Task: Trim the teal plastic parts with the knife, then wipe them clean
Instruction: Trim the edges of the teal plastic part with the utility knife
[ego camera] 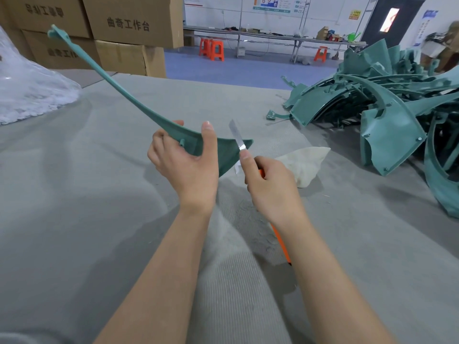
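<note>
Where left grip pinches teal part, knife (clasped by right grip) against it.

The left hand grips the wide end of a long teal plastic part, whose thin tip reaches toward ten o'clock. The right hand holds an orange-handled knife, its blade crossing the part's wide tip. A white cloth lies at that hand's two o'clock, and a pile of teal parts lies further out.

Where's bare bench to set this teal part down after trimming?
Best: grey mat left of the left hand holding the teal part, bordered by the plastic bag and near edge. Also bare: far strip between the cardboard boxes and the teal pile. Crowded: right side, pile and white cloth beside the right hand with the knife.
</note>
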`<state>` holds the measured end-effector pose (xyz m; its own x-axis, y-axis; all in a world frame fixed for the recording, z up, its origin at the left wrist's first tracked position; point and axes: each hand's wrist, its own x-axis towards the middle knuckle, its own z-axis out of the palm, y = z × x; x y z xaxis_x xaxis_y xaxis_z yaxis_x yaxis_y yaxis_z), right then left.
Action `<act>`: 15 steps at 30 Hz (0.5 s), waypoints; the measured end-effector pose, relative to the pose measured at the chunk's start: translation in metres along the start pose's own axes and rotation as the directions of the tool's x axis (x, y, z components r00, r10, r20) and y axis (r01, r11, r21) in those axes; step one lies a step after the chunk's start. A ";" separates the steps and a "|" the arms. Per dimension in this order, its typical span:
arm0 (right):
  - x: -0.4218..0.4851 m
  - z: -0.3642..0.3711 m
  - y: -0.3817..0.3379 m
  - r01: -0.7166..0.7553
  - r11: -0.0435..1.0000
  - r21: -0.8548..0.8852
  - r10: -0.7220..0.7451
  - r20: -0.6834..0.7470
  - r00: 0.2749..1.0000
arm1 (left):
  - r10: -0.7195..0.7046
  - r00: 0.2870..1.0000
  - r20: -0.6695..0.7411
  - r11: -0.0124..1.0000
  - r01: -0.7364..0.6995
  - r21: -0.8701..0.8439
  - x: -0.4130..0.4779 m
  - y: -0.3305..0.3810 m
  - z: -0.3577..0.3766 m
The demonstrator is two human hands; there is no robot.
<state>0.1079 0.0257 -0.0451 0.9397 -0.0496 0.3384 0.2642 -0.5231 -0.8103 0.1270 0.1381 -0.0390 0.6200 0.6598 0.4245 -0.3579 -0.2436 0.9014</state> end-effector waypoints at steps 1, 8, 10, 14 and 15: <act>-0.001 0.001 -0.001 0.000 1.000 0.010 0.000 0.014 1.000 | 0.004 1.000 -0.001 1.000 -0.004 0.003 0.000 0.000 0.000; 0.002 -0.003 0.000 -0.046 0.999 -0.023 0.046 0.028 0.999 | 0.006 1.000 0.012 1.000 -0.005 -0.010 -0.002 0.001 0.000; 0.004 -0.006 0.003 -0.081 0.996 -0.036 0.083 0.029 0.996 | 0.011 1.000 0.017 1.000 -0.011 -0.013 -0.002 0.001 0.000; 0.008 -0.010 0.012 -0.144 0.989 -0.033 0.145 0.038 0.989 | 0.028 0.999 0.032 1.000 -0.029 0.008 -0.004 0.002 0.000; 0.009 -0.011 0.014 -0.158 0.987 -0.029 0.159 0.037 0.987 | 0.032 0.999 0.037 0.999 -0.032 0.007 -0.004 0.002 0.001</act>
<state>0.1180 0.0088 -0.0484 0.9772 -0.1005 0.1870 0.1058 -0.5334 -0.8393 0.1245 0.1342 -0.0390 0.6337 0.6249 0.4559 -0.3731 -0.2694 0.8878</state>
